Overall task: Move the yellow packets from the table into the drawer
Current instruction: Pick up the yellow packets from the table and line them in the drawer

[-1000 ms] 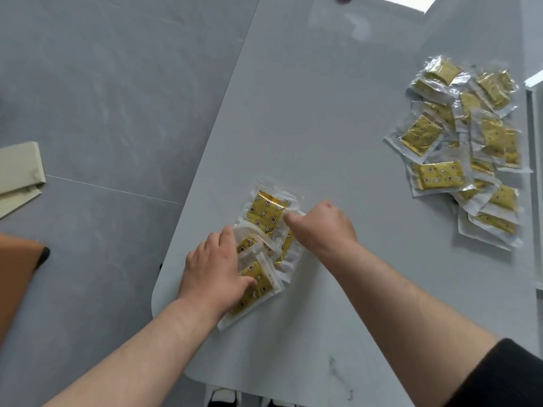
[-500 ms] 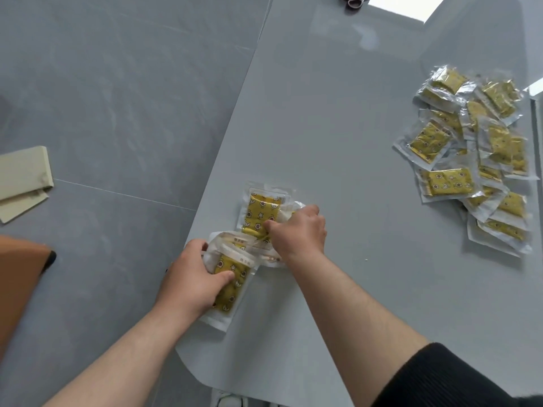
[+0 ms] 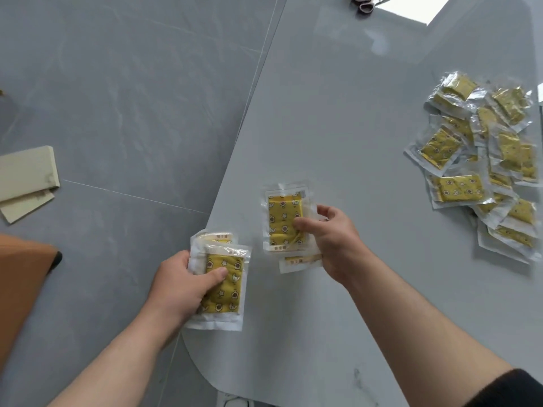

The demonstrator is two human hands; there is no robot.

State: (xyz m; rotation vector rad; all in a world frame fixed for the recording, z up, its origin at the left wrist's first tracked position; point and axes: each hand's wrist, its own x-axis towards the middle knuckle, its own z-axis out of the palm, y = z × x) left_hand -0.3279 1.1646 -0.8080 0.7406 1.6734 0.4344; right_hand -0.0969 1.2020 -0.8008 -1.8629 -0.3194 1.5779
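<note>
My left hand [image 3: 182, 284] grips a small stack of yellow packets [image 3: 224, 284] in clear wrappers, thumb across the top one, at the grey table's [image 3: 338, 127] near left edge. My right hand [image 3: 330, 239] pinches another yellow packet [image 3: 283, 220] with thumb and fingers; a further packet [image 3: 298, 262] shows beneath it, and whether that one is held or lying on the table is unclear. A loose pile of several yellow packets [image 3: 482, 168] lies at the table's far right. No drawer is in view.
Grey tiled floor [image 3: 117, 98] lies left of the table. Beige boards [image 3: 26, 177] and an orange-brown object [image 3: 20, 289] sit at the left edge. A small dark item [image 3: 365, 4] rests at the table's far end.
Both hands have lifted their packets off the small cluster and moved apart. My left hand now holds its stack upright at the table edge; the right has raised one packet.
</note>
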